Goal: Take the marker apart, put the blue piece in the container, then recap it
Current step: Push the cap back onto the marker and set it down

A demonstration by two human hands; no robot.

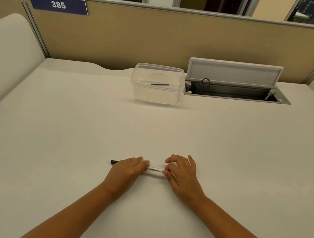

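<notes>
1. A blue plate (57,4) marked "385" hangs on the divider at the far left.
2. Near the front edge of the white desk (71,117), a marker (154,170) lies flat, running left to right; its black end (113,161) sticks out past the left hand.
3. The left hand (127,170) covers the marker's left part, fingers curled over it and pressing it down.
4. The right hand (181,175) pinches the white barrel's right end between thumb and bent fingers.
5. Farther back, right of centre, a clear plastic container (136,87) stands open; inside it lies a thin blue piece (160,84), nearly level.
6. Just beside the container on the right, a cable hatch (236,93) in the desk has its lid (234,73) propped up, with a dark cable (204,83) looping inside.
</notes>
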